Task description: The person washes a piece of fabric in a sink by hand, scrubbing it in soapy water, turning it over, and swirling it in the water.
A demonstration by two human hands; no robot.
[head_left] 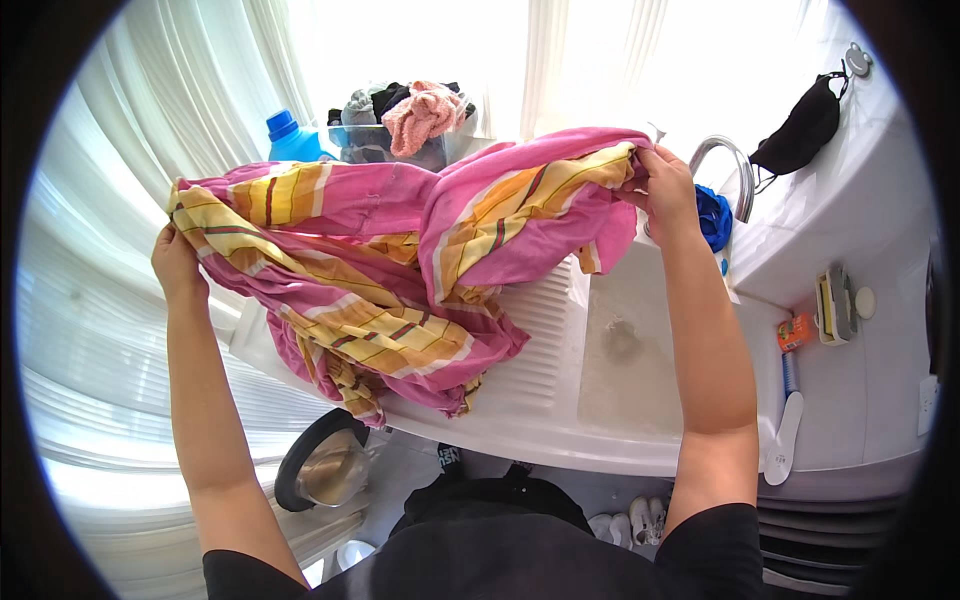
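A large pink cloth point(400, 290) with yellow, orange and white stripes is stretched between my two hands, bunched and sagging in the middle. My left hand point(180, 265) is closed on its left edge. Farther right, my right hand point(665, 190) pinches the top right corner near the tap. The cloth's lower folds hang over the ribbed washboard part point(535, 350) of a white laundry sink point(630, 450) and cover its left side. In the basin at the right, shallow cloudy water point(625, 385) lies over the drain.
Behind the cloth stand a blue bottle point(295, 138) and a clear bin of clothes point(430, 150). A curved metal tap point(735, 160), blue cloth point(712, 218) and hanging black mask point(805, 125) are at right. A white-handled brush point(785, 440) lies on the sink's right rim. White curtains point(120, 250) line the left.
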